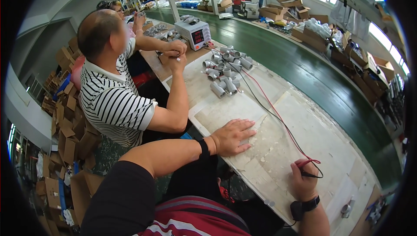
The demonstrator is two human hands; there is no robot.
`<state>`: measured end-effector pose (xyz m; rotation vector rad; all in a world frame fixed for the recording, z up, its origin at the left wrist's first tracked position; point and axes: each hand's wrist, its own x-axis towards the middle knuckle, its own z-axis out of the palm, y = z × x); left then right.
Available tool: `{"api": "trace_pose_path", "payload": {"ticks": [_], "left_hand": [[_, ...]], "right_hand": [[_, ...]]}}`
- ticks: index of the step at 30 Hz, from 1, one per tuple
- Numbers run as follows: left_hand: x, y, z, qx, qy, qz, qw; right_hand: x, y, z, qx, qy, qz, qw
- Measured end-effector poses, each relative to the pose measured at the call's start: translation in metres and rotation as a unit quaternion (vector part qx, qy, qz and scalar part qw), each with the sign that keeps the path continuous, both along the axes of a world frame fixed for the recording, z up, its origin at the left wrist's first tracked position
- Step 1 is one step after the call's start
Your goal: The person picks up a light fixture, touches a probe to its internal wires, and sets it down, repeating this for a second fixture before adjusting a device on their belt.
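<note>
My left hand lies flat on the worn white tabletop, fingers stretched out and nothing in them. Toward the table's near right, my right hand is closed around the ends of two test leads, one red and one black. Its fingertips and the lead tips are partly hidden. Both leads run back across the table to a white power supply with a lit red display. Ahead of my left hand sits a pile of grey cylindrical motor-like parts, apart from both hands.
A co-worker in a striped shirt sits close on my left, hands together over the bench. One small grey part lies at the table's right end. A green conveyor belt runs along the far side. Cardboard boxes crowd the left floor.
</note>
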<state>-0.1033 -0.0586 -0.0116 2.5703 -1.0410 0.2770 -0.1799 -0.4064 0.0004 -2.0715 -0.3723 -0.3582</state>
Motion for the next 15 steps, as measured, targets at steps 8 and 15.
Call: {"api": "trace_pose_path", "payload": {"ticks": [8,15], "left_hand": [[0.005,0.007,0.003,-0.005,-0.004,-0.004,1.000],[0.003,0.002,0.000,-0.022,-0.003,-0.010,1.000]], "right_hand": [[0.003,0.003,0.001,0.022,0.000,-0.006,1.000],[0.005,0.000,-0.001,0.150,0.161,-0.024,0.975]]}}
